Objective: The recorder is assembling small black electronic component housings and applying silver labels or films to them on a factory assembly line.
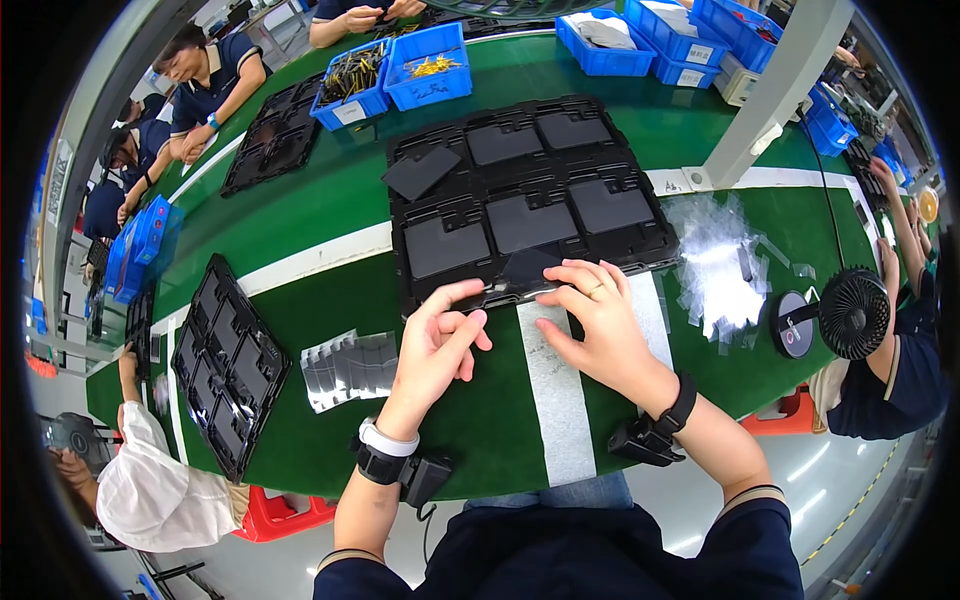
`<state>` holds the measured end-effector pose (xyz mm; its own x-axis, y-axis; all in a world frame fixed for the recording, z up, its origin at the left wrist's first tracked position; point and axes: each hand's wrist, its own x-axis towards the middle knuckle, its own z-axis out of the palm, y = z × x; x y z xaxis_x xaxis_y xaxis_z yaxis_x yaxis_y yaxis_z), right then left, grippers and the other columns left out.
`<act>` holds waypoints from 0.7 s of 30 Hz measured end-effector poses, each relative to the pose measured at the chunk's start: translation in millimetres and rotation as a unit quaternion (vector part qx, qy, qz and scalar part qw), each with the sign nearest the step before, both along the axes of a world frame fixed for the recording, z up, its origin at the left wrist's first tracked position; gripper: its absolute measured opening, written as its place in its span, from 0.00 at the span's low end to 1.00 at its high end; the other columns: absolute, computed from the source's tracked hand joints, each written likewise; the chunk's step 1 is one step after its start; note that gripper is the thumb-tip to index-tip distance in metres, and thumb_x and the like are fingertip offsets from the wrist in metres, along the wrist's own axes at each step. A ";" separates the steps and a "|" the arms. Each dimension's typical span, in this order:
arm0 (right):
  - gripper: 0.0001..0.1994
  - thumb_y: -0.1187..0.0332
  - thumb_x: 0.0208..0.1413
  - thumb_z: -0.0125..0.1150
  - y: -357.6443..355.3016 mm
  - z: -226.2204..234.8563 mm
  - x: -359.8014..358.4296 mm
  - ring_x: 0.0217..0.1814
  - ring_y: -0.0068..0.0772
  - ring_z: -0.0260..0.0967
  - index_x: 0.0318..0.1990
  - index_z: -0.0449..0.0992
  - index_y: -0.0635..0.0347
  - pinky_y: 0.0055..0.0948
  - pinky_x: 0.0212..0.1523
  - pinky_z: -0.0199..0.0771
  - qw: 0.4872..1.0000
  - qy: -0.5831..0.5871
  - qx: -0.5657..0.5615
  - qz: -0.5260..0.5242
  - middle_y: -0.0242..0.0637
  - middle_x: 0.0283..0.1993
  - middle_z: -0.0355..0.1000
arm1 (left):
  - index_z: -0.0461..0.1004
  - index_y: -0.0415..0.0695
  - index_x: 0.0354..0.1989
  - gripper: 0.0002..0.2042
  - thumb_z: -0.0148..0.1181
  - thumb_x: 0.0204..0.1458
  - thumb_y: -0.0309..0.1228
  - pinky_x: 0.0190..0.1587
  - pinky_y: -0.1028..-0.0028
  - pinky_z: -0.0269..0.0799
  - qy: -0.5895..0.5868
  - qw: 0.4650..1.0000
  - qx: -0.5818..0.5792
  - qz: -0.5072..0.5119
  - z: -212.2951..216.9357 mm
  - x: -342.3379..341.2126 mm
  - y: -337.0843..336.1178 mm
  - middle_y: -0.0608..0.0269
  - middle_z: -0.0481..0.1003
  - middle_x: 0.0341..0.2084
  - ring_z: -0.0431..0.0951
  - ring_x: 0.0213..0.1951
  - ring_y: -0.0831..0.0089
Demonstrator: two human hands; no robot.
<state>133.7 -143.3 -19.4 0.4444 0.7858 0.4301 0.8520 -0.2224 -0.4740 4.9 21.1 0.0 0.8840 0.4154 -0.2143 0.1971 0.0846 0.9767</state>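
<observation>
A black moulded tray (520, 200) lies in front of me with several flat dark-grey rectangular panels in its pockets. One loose panel (422, 173) rests askew across its upper left part. At the near edge, a dark glossy panel (532, 266) lies tilted between my hands. My left hand (440, 345) is left of it, index finger stretched towards it and thumb apart. My right hand (605, 325), with a ring, reaches to its right side, fingers spread and curved, fingertips at or just over its edge. Whether any fingertip touches it, I cannot tell.
Clear film pieces lie in a pile (722, 265) at right and a row (350, 368) at left. A small black fan (852, 312) stands at right, another black tray (230, 365) at left. Blue bins (428, 70) and a metal post (775, 95) stand beyond. Co-workers sit around.
</observation>
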 end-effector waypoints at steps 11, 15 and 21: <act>0.10 0.74 0.43 0.61 3.7 10.9 0.1 0.49 0.35 0.65 0.36 0.73 0.55 0.37 0.54 0.57 0.991 0.058 0.113 0.038 0.30 0.41 0.71 | 0.65 0.38 0.47 0.16 0.56 0.49 0.20 0.20 0.87 0.64 -0.098 0.994 0.036 0.042 -10.1 -0.4 -9.4 0.60 0.72 0.31 0.68 0.18 0.87; 0.13 0.76 0.41 0.63 2.8 12.3 -1.6 0.46 0.36 0.67 0.38 0.74 0.57 0.33 0.49 0.64 0.967 0.125 0.184 0.122 0.33 0.40 0.72 | 0.60 0.38 0.51 0.23 0.57 0.44 0.14 0.26 0.85 0.71 -0.129 0.990 0.034 0.034 -7.3 2.8 -13.0 0.53 0.68 0.43 0.73 0.25 0.83; 0.12 0.78 0.40 0.64 5.1 12.8 -0.9 0.45 0.37 0.69 0.36 0.74 0.60 0.32 0.46 0.67 0.962 0.138 0.204 0.121 0.36 0.39 0.73 | 0.67 0.36 0.41 0.13 0.59 0.46 0.18 0.24 0.86 0.69 -0.111 0.994 -0.017 0.006 -10.3 -1.0 -12.9 0.63 0.72 0.29 0.74 0.23 0.83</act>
<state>132.9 -138.3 -6.6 0.4101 0.6722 0.6164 0.6852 0.2189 -0.6947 4.0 8.1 -10.3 0.9062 0.4217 -0.0290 -0.0238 0.1194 0.9926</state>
